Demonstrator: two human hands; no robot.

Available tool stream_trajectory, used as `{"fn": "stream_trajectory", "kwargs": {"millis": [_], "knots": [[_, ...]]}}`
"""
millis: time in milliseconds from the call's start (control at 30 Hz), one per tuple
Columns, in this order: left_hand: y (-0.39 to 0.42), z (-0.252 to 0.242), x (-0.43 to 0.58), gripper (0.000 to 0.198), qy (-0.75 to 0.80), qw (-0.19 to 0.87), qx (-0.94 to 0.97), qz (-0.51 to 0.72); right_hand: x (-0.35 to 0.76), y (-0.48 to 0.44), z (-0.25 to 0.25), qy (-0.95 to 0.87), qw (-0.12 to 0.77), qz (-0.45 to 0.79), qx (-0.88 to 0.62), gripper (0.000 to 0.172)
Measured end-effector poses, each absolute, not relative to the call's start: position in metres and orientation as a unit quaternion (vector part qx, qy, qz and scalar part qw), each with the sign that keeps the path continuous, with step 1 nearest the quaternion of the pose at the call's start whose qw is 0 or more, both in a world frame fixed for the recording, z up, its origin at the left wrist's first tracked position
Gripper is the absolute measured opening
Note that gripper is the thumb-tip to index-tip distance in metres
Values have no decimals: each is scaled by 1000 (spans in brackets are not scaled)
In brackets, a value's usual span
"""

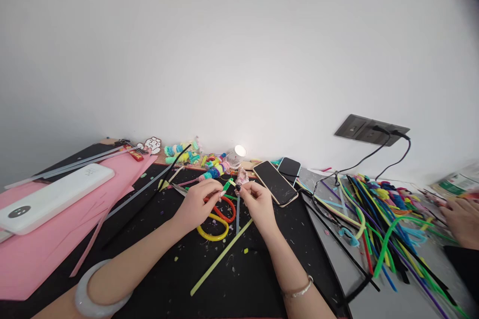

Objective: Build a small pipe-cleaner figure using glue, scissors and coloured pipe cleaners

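Over the middle of the black mat (164, 269), my left hand (198, 203) pinches a short bent green pipe cleaner piece (227, 185). Close against it, my right hand (258, 203) is closed on the yellow-green end (232, 184), apparently of the same small piece. Scissors (213, 234) with red and yellow handles lie under my left hand, partly hidden by it. A straight pale-green pipe cleaner (220, 257) lies on the mat below both hands. Behind them is a multicoloured pipe cleaner roll (214, 171).
Pink sheets (123, 167) and a white oblong device (60, 198) lie at left. A lit lamp (239, 152) and two phones (275, 182) (289, 166) stand behind. At right are many loose pipe cleaners (392, 244), cables in a wall socket (370, 129) and another person's hand (462, 222).
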State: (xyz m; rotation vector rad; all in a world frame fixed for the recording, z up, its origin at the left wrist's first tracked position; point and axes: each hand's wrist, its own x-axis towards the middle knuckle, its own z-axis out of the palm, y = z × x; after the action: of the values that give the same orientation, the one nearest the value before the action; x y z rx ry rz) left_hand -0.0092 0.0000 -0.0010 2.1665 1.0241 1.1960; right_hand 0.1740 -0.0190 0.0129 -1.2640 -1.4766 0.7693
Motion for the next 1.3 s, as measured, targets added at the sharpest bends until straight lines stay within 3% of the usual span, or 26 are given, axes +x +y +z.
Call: {"fn": "stream_trajectory", "kwargs": {"millis": [200, 333, 500, 733, 1300], "knots": [[1, -1, -9, 19, 376, 207, 786, 444, 176, -18, 15, -674, 467, 224, -528, 16], [2, -1, -9, 20, 394, 226, 768, 452, 176, -17, 12, -662, 473, 269, -515, 17], [2, -4, -9, 21, 426, 315, 714, 458, 174, -16, 8, -618, 489, 341, -512, 19], [2, -3, -5, 24, 418, 460, 653, 432, 173, -15, 11, -621, 495, 336, -506, 17], [-1, 5, -6, 40, 411, 639, 534, 370, 173, -13, 5, -634, 485, 321, -510, 18]]}}
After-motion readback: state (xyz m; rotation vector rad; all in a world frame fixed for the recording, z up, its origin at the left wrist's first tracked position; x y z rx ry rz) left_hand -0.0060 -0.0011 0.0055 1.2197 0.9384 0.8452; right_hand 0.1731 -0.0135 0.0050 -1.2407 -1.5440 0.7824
